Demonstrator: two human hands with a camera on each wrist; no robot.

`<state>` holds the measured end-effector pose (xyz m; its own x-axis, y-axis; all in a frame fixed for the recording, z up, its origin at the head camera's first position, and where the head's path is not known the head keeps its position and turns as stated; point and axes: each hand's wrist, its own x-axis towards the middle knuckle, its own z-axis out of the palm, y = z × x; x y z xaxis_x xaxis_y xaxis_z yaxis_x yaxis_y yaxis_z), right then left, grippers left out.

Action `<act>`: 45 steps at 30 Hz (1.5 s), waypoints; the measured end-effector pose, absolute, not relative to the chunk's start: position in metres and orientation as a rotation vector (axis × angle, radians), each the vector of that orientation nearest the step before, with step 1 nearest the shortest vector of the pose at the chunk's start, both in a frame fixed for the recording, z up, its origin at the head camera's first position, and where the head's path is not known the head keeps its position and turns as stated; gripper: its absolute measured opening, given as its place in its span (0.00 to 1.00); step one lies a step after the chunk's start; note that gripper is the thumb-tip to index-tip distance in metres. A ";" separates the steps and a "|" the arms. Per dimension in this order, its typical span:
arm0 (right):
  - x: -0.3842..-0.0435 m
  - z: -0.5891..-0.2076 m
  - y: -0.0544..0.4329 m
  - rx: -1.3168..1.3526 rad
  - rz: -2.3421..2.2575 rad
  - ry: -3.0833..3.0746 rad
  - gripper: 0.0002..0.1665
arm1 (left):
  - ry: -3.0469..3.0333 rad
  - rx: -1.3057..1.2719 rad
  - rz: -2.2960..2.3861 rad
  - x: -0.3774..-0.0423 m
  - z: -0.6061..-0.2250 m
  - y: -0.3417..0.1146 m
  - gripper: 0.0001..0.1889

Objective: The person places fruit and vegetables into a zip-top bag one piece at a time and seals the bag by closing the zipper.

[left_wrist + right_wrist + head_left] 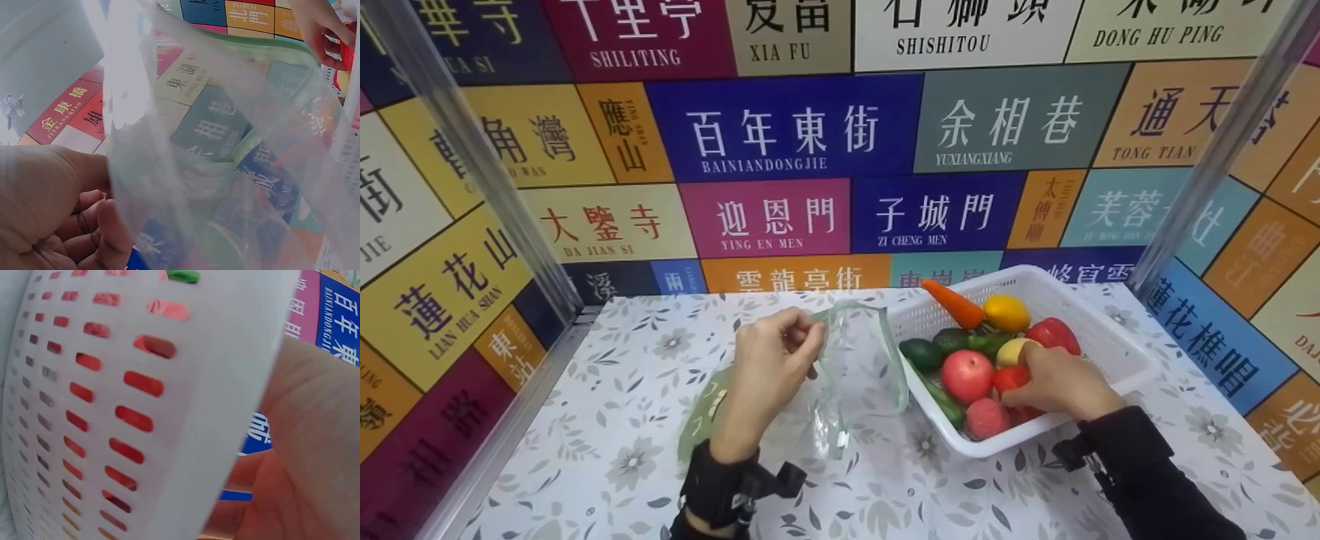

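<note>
- what was the left hand (769, 364) doing?
- its thumb and fingers were pinched together on the edge of a clear bag (866, 360) with green trim, which was over the floral tabletop (607, 405), just left of the white basket (1117, 360).
- and the right hand (1065, 381)?
- down in the basket, thumb and fingers to either side of a red piece (1009, 379); whether they were clamped on it, i couldn't tell.
- what lay around it?
- a round pink fruit (966, 376) beside it, a carrot (954, 306) leaning by the far rim, a yellow fruit (1006, 312) next to that.
</note>
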<state>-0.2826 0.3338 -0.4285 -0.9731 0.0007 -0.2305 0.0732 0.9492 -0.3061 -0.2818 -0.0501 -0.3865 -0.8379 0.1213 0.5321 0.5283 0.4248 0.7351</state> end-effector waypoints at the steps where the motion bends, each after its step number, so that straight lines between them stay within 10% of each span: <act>1: -0.282 -0.429 0.335 0.059 -0.487 2.877 0.41 | -2.283 -0.552 -1.391 -0.282 -0.386 -0.050 0.08; 21: -0.259 -0.407 0.315 0.152 -1.129 2.944 0.61 | -2.287 -0.514 -1.377 -0.279 -0.384 -0.054 0.08; 45: -0.231 -0.407 0.214 -0.137 -1.951 2.678 0.41 | -2.294 -0.497 -1.394 -0.279 -0.384 -0.053 0.08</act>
<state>-0.2310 0.2136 -0.4073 -0.9815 0.0355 0.1882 -0.1682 0.3096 -0.9359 -0.2787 -0.0530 -0.3836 -0.8529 0.0890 0.5144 0.4975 0.4368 0.7494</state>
